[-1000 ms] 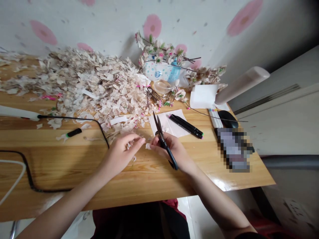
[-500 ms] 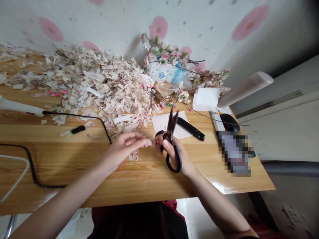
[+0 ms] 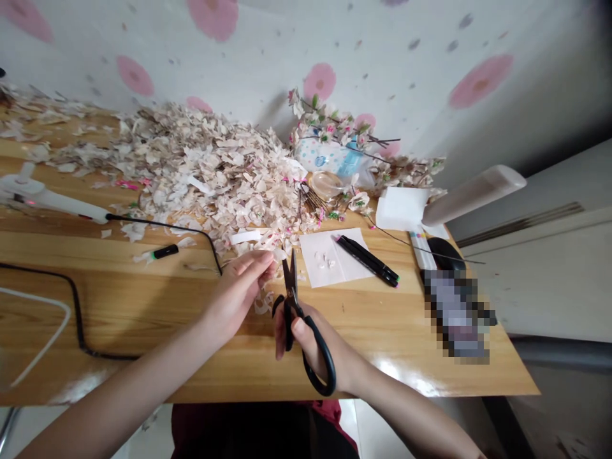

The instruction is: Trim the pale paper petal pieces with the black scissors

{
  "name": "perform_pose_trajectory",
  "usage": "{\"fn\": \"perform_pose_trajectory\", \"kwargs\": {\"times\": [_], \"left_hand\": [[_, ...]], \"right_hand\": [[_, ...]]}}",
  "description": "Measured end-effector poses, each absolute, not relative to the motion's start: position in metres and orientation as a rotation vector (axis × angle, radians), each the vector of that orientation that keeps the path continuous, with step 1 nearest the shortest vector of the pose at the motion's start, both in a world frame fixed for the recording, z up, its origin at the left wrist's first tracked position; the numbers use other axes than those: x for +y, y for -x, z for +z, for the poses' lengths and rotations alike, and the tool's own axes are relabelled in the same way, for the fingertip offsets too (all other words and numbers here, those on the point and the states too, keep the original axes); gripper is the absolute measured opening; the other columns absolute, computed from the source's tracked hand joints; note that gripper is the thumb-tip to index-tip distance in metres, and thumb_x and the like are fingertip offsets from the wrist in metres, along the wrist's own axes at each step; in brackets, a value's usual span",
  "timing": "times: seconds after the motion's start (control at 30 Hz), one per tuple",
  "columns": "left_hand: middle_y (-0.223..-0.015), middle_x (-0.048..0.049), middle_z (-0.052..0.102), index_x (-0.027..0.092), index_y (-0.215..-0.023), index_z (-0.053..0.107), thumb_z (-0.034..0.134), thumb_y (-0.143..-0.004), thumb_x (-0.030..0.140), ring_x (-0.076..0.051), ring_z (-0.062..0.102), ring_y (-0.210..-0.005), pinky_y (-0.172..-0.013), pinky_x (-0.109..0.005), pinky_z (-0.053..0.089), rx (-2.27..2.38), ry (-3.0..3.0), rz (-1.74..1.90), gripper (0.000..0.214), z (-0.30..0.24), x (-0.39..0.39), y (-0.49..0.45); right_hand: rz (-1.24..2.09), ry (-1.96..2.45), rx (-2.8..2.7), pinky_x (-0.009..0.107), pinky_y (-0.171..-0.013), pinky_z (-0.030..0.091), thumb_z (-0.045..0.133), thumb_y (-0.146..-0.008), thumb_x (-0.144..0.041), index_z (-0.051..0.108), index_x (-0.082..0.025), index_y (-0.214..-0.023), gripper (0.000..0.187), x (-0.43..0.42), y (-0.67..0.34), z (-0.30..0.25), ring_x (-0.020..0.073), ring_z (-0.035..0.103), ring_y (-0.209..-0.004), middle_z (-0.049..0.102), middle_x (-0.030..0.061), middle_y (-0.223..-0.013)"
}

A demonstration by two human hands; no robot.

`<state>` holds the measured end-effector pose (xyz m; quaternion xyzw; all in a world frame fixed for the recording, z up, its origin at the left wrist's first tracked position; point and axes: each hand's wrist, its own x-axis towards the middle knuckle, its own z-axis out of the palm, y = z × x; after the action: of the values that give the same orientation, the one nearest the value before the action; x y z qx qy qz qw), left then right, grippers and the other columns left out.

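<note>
My right hand point(image 3: 315, 347) grips black scissors point(image 3: 297, 325) by the handles, blades pointing away from me and nearly closed. My left hand point(image 3: 239, 287) pinches a small pale petal point(image 3: 275, 256) right at the blade tips. A few pale petal scraps point(image 3: 262, 305) lie on the wooden table point(image 3: 143, 312) under my hands. A big heap of cream fabric petals point(image 3: 201, 172) fills the table's back left.
A white sheet point(image 3: 329, 264) with two black markers point(image 3: 367, 260) lies right of my hands. Behind stand a dotted cup of artificial blossoms point(image 3: 329, 146), a white lamp point(image 3: 473, 191), a mouse point(image 3: 442, 252) and a blurred phone point(image 3: 456, 315). A glue gun point(image 3: 43, 197) and black cable point(image 3: 76, 306) lie left.
My right hand swung the scissors from upright beside the petal to pointing forward at it and drew back toward me. The left hand kept pinching the petal. The view tilted up.
</note>
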<state>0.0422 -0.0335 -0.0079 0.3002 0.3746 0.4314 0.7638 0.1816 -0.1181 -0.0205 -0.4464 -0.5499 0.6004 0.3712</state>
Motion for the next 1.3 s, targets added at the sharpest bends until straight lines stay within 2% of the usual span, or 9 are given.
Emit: {"fn": "perform_pose_trajectory", "kwargs": {"times": [0.2,1.3], "left_hand": [[-0.065,0.0028,0.061,0.017,-0.071,0.070,0.084,-0.066,0.038,-0.009,0.051,-0.063,-0.061,-0.019,0.041,0.834,-0.641,0.821,0.026,-0.009,-0.039,-0.042],[-0.065,0.0029,0.061,0.019,-0.068,0.068,0.076,-0.072,0.039,-0.010,0.051,-0.065,-0.064,-0.021,0.038,0.824,-0.743,0.771,0.023,-0.009,-0.039,-0.041]], "right_hand": [[1.485,1.137,-1.485,0.029,-0.064,0.043,0.031,-0.089,-0.075,0.051,-0.017,-0.084,0.062,-0.116,-0.184,-0.017,0.0164,0.056,-0.062,0.058,0.0033,-0.067],[1.609,1.103,-1.391,0.027,-0.057,0.042,0.034,-0.079,-0.084,0.046,-0.019,-0.080,0.066,-0.120,-0.186,-0.027,0.0147,0.053,-0.056,0.050,0.0003,-0.065]]}}
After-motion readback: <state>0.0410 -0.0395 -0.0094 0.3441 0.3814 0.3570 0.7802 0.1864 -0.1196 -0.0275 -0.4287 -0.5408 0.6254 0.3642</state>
